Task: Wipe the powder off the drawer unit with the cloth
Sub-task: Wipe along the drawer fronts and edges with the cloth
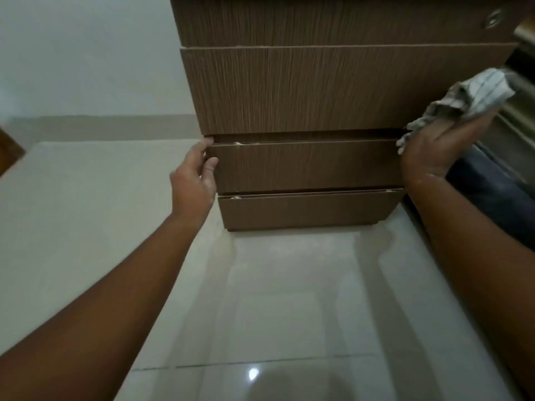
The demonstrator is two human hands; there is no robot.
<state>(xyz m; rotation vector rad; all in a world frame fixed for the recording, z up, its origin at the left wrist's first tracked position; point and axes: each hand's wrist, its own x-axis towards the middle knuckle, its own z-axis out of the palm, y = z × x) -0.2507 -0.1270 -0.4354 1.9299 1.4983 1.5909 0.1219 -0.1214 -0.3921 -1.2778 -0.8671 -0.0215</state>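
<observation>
A brown wood-grain drawer unit (304, 91) stands on the floor ahead, with several drawer fronts. Small white powder specks lie on the top edges of the two lower drawers (238, 143). My left hand (194, 175) grips the left edge of the third drawer front (307, 166), thumb on the face and fingers around the side. My right hand (440, 146) is at that drawer's right edge and holds a crumpled grey-white checked cloth (463, 102), which sticks up beside the unit's right side. White powder marks both hands.
Glossy pale floor tiles (289, 299) lie in front of the unit, smeared near its base. A white wall (86, 53) is to the left. Dark blue fabric (492, 192) and a dim frame sit right of the unit. A round metal lock (492, 18) shows top right.
</observation>
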